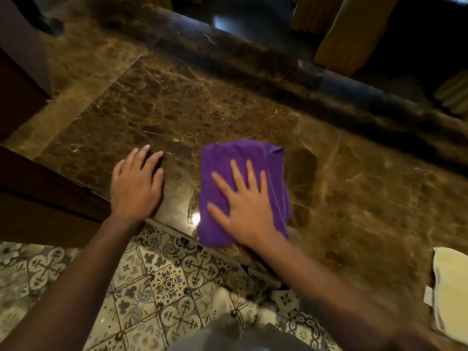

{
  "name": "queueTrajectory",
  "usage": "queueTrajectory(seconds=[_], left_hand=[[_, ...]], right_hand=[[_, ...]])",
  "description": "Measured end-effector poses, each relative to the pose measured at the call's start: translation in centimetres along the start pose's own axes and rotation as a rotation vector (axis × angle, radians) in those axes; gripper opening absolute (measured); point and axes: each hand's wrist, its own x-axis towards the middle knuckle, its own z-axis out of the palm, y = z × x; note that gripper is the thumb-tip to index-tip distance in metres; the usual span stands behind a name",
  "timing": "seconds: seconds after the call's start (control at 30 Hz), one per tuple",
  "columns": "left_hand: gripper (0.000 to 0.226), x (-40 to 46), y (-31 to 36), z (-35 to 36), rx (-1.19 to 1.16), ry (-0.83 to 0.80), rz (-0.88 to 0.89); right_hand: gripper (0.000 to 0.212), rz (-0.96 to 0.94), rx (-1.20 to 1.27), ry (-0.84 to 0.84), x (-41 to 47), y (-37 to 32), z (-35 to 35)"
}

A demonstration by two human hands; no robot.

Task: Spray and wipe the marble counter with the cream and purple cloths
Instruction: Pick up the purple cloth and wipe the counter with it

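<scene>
A folded purple cloth (222, 173) lies flat on the brown marble counter (354, 186), near its front edge. My right hand (247, 209) presses down on the cloth with fingers spread. My left hand (135, 184) rests palm down on the bare marble to the left of the cloth, fingers slightly apart, holding nothing. A cream cloth (449, 287) lies on the counter at the far right, partly cut off by the frame. No spray bottle is in view.
A raised dark marble ledge (253, 54) runs along the back of the counter. Dark wooden panels (27, 79) stand at the left. Below the front edge is a patterned tile floor (157, 287). Yellow curtains (349, 31) hang beyond the ledge.
</scene>
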Motion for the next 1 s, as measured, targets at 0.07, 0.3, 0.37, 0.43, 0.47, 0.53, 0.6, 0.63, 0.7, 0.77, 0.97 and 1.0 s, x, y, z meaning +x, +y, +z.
queueTrajectory(seconds=[0.07, 0.3, 0.37, 0.43, 0.47, 0.53, 0.6, 0.63, 0.7, 0.77, 0.97, 1.0], left_hand=[[0.052, 0.4, -0.5, 0.0, 0.022, -0.009, -0.028], [0.061, 0.7, -0.5, 0.2, 0.051, -0.056, -0.072], [0.059, 0.8, -0.5, 0.3, 0.037, -0.043, -0.064], [0.058, 0.7, -0.4, 0.4, 0.044, -0.039, -0.061], [0.058, 0.7, -0.4, 0.4, 0.043, -0.037, -0.062], [0.057, 0.6, -0.5, 0.3, 0.033, -0.026, -0.063], [0.055, 0.7, -0.5, 0.2, 0.013, -0.020, -0.055], [0.054, 0.6, -0.5, 0.1, 0.002, -0.015, -0.052], [0.054, 0.5, -0.5, 0.2, 0.003, -0.012, -0.054], [0.054, 0.5, -0.5, 0.2, 0.003, -0.011, -0.066], [0.053, -1.6, 0.6, 0.1, 0.018, -0.013, 0.011], [0.054, -2.2, 1.0, 0.5, 0.036, -0.032, 0.037]], right_hand=[[0.070, -0.013, 0.002, -0.022, -6.7, 1.0, 0.3], [0.078, 0.585, -0.076, 0.079, -4.4, 17.7, -2.9], [0.077, 0.636, -0.051, 0.097, 1.1, 18.8, -3.5], [0.076, 0.614, -0.030, 0.083, 6.4, 17.4, -3.8], [0.076, 0.581, -0.018, 0.068, 8.6, 16.0, -3.8], [0.075, 0.467, 0.006, 0.036, 11.7, 11.9, -3.4], [0.075, 0.316, -0.007, 0.035, 12.0, 6.7, -2.4], [0.074, 0.229, -0.025, 0.031, 11.1, 4.0, -1.7], [0.072, 0.072, -0.032, 0.013, 7.1, -0.4, -0.3], [0.069, -0.044, -0.015, 0.033, 1.4, -2.5, 0.9], [0.067, 0.211, -0.028, 0.060, -15.6, 5.4, 1.5], [0.068, 0.329, -0.042, 0.060, -17.4, 8.1, 0.9]])
